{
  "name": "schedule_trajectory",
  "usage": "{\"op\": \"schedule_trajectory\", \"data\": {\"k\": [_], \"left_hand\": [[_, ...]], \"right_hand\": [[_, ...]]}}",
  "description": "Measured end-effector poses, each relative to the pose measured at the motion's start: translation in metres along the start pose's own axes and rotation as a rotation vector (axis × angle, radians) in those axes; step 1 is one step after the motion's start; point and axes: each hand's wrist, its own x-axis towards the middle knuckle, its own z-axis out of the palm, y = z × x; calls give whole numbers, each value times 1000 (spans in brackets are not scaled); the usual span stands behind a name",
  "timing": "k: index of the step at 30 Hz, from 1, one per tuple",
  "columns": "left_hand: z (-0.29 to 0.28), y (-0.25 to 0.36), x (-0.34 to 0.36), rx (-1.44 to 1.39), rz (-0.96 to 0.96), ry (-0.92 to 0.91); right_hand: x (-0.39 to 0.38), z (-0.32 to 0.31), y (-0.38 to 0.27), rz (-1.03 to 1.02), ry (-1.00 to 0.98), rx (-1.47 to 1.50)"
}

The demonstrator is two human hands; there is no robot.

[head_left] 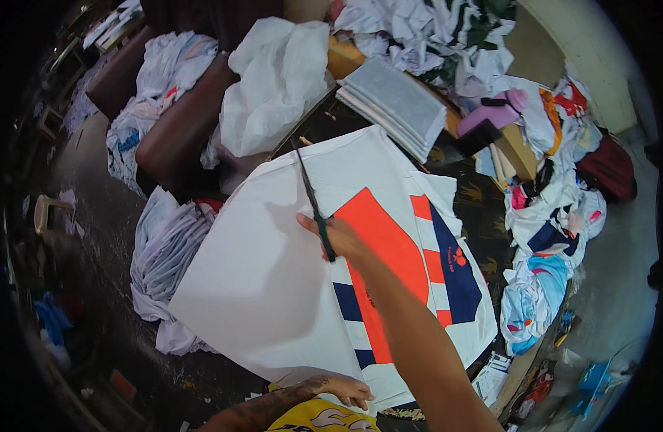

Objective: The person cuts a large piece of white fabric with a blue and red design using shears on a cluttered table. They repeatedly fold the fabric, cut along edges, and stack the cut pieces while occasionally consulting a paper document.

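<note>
A large white cloth printed with orange-red and navy garment-shaped panels lies spread over the dark table in front of me. My right hand is shut on a pair of dark-handled scissors. It holds them above the cloth, beside the orange-red panel, the blades pointing to the far edge. The blades look closed or nearly so. Down at the cloth's near edge rests my left hand, fingers loosely bent and nothing visible in it. Its fingertips touch the cloth.
Folded pale sheets lie at the far edge, next to a purple bottle and a black object. Crumpled translucent sheeting sits far left of them. Cloth heaps flank the table, with more on the right.
</note>
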Motion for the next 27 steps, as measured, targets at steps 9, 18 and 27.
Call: {"op": "schedule_trajectory", "data": {"k": [9,18,27], "left_hand": [[32,14,-216,1402,-96,2110],[98,-41,-97,1560,100,1546],[221,-9,129,1350,141,399]], "right_hand": [[-158,3,190,-481,398,12],[-420,-53,580,36,1369,-130],[-449,-49,700,358,1366,-95]]}}
